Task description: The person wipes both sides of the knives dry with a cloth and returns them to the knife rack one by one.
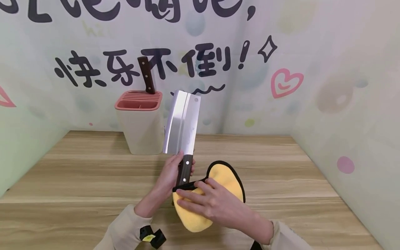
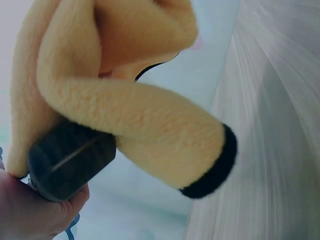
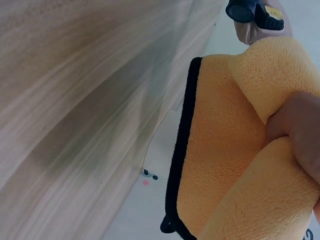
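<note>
My left hand (image 1: pixel 166 178) grips a cleaver (image 1: pixel 184 125) by its dark riveted handle, and the broad blade points up and away over the table. In my right hand (image 1: pixel 220 206) is a yellow cloth (image 1: pixel 225 178) with black edging, folded against the butt of the handle. The right wrist view shows the thumb pressed into the folds of the cloth (image 3: pixel 225 115). From the left wrist, the handle's dark end (image 2: pixel 72 160) pokes out beneath the draped cloth (image 2: pixel 150 115). The cloth partly hides the lower handle.
A white knife block (image 1: pixel 142 130) with a pink slotted top stands at the back left of the wooden table (image 1: pixel 265 166). One brown-handled knife (image 1: pixel 146 74) is upright in it. A printed backdrop (image 1: pixel 250 114) rises behind the table and along both sides.
</note>
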Demonstrator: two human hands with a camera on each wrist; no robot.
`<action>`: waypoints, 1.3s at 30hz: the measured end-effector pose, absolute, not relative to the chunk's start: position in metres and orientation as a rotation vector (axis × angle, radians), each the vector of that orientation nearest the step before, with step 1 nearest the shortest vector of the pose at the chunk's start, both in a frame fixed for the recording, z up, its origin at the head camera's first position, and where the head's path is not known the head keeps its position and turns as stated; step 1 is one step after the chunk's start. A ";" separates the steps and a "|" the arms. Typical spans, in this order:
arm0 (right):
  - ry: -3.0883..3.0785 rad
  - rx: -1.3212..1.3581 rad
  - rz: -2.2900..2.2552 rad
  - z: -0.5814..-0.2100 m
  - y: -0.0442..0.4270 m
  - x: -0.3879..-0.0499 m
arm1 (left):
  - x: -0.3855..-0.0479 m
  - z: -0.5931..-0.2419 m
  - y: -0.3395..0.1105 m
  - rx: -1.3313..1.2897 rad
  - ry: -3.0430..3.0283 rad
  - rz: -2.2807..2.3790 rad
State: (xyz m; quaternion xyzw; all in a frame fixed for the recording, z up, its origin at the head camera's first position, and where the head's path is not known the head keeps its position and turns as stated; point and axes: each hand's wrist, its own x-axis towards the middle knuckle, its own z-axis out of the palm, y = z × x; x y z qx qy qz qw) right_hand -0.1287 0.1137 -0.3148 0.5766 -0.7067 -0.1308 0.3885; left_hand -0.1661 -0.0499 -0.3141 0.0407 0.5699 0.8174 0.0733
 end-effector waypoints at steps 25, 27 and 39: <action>-1.972 1.290 -0.196 -0.307 0.115 -0.148 | -0.161 -0.319 -0.048 0.059 1.891 2.410; -1.991 1.278 -0.187 -0.306 0.115 -0.149 | -0.161 -0.319 -0.048 0.070 1.889 2.419; -2.083 1.207 -0.092 -0.308 0.116 -0.150 | -0.159 -0.317 -0.048 0.064 1.918 2.425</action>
